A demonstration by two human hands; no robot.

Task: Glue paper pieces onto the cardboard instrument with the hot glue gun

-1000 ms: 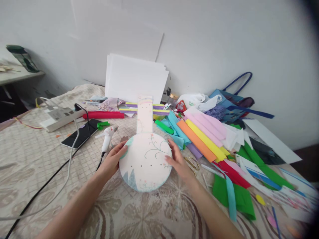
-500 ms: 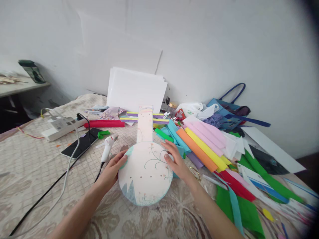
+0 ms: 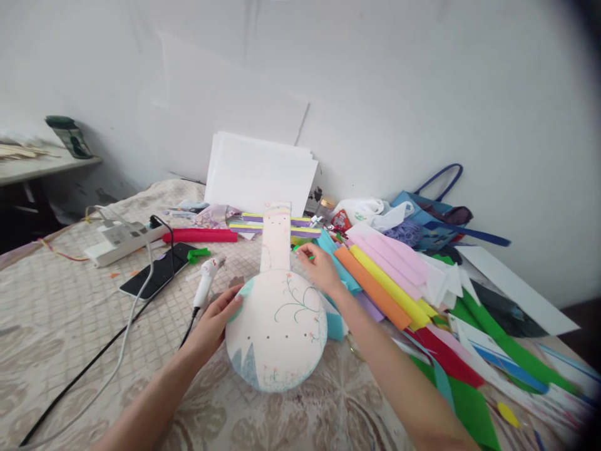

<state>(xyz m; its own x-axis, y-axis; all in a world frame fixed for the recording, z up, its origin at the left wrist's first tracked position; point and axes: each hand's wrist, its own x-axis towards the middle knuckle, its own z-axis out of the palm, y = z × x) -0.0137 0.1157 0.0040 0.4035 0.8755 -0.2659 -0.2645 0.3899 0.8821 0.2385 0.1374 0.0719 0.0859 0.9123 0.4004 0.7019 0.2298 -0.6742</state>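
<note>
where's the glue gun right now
In the head view the white glue gun lies on the patterned cloth left of centre, just above the left hand, between the black phone and the round painted board.

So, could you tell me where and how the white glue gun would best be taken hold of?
Probably by the handle of the glue gun, coming from above and the left. It lies flat on the cloth, nozzle pointing away toward the wall, cable trailing toward the near edge. The left hand, resting on the round board, is right beside it; stay clear of the nozzle tip.
</note>
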